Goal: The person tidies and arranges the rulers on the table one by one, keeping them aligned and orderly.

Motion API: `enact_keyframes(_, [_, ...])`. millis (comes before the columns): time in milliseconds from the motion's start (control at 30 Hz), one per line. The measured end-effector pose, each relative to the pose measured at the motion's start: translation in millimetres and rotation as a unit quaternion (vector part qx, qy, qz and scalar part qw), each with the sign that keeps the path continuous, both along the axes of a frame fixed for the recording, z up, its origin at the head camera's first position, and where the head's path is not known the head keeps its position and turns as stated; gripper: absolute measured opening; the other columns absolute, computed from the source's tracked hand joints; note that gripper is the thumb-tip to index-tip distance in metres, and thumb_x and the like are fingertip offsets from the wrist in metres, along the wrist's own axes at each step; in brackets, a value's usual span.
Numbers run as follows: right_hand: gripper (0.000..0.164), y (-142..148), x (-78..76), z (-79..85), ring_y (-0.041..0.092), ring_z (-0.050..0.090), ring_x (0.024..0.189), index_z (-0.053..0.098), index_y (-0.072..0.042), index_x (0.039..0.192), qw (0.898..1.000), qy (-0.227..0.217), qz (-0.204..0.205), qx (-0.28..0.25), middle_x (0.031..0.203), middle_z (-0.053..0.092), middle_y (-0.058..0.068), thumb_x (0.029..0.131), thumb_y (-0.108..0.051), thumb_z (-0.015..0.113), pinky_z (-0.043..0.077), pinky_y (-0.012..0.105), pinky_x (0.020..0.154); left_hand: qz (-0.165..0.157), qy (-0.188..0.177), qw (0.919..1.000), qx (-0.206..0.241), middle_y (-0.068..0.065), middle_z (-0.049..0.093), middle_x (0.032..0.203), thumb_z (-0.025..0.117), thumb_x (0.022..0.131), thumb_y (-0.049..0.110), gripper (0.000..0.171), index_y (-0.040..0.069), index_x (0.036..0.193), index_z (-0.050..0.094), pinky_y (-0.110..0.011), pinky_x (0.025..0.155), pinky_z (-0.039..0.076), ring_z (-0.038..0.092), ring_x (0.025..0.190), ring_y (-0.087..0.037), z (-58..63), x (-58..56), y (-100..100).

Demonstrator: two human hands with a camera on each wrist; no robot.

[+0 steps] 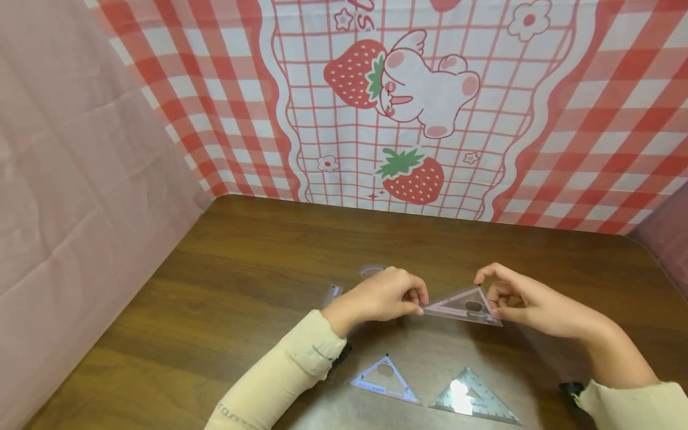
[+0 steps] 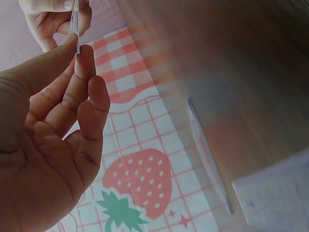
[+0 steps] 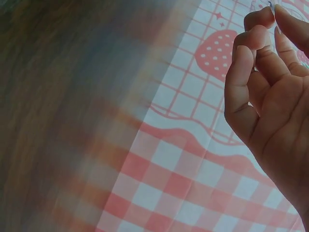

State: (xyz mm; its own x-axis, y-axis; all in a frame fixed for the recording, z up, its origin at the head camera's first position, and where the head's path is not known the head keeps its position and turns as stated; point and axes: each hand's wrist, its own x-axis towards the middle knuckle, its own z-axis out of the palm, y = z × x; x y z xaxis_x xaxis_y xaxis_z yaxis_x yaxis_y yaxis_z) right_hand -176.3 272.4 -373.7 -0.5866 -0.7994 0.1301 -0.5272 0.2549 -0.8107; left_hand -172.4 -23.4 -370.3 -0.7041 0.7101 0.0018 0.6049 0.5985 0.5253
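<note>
A clear set square (image 1: 457, 310) with an oval hole is held up between both hands above the table. My left hand (image 1: 384, 294) pinches its pointed left corner between thumb and fingertip. At the opposite end, my right hand (image 1: 537, 304) grips the right corner, its index finger by the top corner. The left wrist view shows the set square (image 2: 76, 29) edge-on, my left hand (image 2: 58, 130) at its near end. In the right wrist view only a sliver of it shows at the fingertips of my right hand (image 3: 275, 87).
On the wooden table (image 1: 242, 257), a blue-tinted set square (image 1: 376, 390) and a greenish set square (image 1: 484, 406) lie nearer me. A protractor (image 1: 371, 270) and a clear ruler (image 1: 334, 291) lie partly hidden behind my left hand. A strawberry-print cloth (image 1: 258, 143) hangs behind the table.
</note>
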Motion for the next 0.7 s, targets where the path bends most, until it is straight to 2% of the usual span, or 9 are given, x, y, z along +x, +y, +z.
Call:
enact_keyframes(200, [0.048, 10.2, 1.7, -2.0, 0.017, 0.053, 0.066, 0.035, 0.005, 0.13, 0.999, 0.005, 0.016, -0.028, 0.081, 0.054, 0.007, 0.089, 0.022, 0.053, 0.044, 0.03, 0.052, -0.004, -0.006, 1.0, 0.003, 0.004, 0.072, 0.089, 0.071, 0.091, 0.017, 0.012, 0.01, 0.102, 0.072, -0.008, 0.07, 0.046, 0.058, 0.075, 0.002, 2.8, 3.8, 7.9])
enact_keyframes(333, [0.05, 15.5, 4.4, -2.3, 0.017, 0.054, 0.069, 0.036, 0.005, 0.131, 0.999, 0.009, 0.021, -0.03, 0.083, 0.054, 0.006, 0.087, 0.024, 0.052, 0.044, 0.03, 0.053, -0.006, -0.016, 0.9998, 0.005, 0.004, 0.072, 0.089, 0.07, 0.092, 0.016, 0.012, 0.01, 0.102, 0.072, -0.007, 0.07, 0.046, 0.058, 0.075, 0.003, 1.8, 5.6, 12.3])
enact_keyframes(700, [0.053, 31.4, 14.9, -0.6, 0.015, 0.051, 0.07, 0.037, 0.004, 0.131, 1.0, 0.01, 0.012, -0.025, 0.084, 0.052, 0.003, 0.086, 0.025, 0.052, 0.043, 0.031, 0.054, -0.027, -0.014, 0.9995, 0.004, 0.007, 0.073, 0.087, 0.07, 0.093, 0.017, 0.01, 0.012, 0.101, 0.073, -0.006, 0.069, 0.044, 0.059, 0.074, 0.006, 2.8, 10.0, 26.5])
